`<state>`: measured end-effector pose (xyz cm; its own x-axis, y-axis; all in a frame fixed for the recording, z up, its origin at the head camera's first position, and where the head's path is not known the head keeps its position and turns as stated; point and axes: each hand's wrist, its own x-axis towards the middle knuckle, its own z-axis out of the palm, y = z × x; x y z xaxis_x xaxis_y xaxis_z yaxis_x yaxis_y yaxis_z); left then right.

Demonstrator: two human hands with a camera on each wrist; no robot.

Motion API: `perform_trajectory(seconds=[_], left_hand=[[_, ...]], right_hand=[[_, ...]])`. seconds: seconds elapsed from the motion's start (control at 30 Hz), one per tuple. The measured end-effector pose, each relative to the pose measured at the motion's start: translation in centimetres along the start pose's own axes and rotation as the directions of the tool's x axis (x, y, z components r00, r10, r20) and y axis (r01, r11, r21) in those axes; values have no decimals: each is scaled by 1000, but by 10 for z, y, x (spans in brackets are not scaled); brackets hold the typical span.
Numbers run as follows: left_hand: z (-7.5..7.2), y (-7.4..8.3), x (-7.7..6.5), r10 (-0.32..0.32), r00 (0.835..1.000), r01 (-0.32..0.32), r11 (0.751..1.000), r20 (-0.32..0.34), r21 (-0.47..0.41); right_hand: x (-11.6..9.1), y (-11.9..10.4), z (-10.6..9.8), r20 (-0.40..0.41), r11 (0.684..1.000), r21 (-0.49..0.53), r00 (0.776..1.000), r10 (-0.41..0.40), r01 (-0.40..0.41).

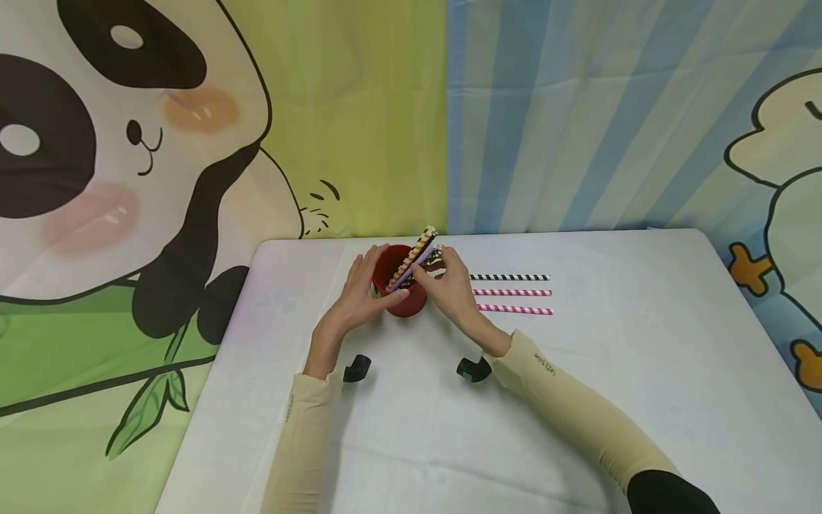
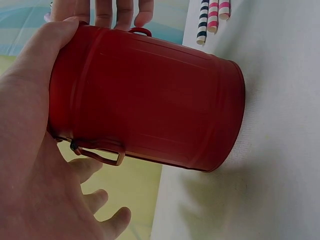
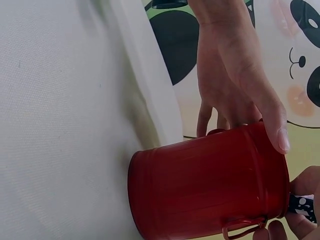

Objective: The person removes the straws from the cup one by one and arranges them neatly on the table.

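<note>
Left hand (image 1: 362, 298) wraps the rim of the bucket (image 1: 408, 307), thumb along the near side; the right hand (image 1: 453, 287) pinches straws (image 1: 411, 261) at the bucket's mouth, though exactly which ones is hard to tell. The bucket is base down at the table (image 1: 398, 435), and three striped straws (image 1: 514, 292) lie just to its right. A firm left grip should prevent tipping, and a light right pinch, near the rim, should guide straws without bending them.
</note>
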<state>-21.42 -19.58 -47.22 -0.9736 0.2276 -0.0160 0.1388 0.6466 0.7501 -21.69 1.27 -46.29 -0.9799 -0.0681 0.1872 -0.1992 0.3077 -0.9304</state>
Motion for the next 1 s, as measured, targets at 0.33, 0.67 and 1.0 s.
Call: perform_trajectory(seconds=[0.33,0.67,1.0], left_hand=[[1,0,1,-5,1000,4,1000,2,2],[0,0,1,-15,1000,15,1000,7,4],[1,-1,1,-14,1000,14,1000,9,1]], right_hand=[[-1,0,-1,31,999,-26,999,24,-23],[-1,0,0,18,1000,-11,1000,9,-9],[-1,-7,-7,9,1000,3,1000,-19,19]])
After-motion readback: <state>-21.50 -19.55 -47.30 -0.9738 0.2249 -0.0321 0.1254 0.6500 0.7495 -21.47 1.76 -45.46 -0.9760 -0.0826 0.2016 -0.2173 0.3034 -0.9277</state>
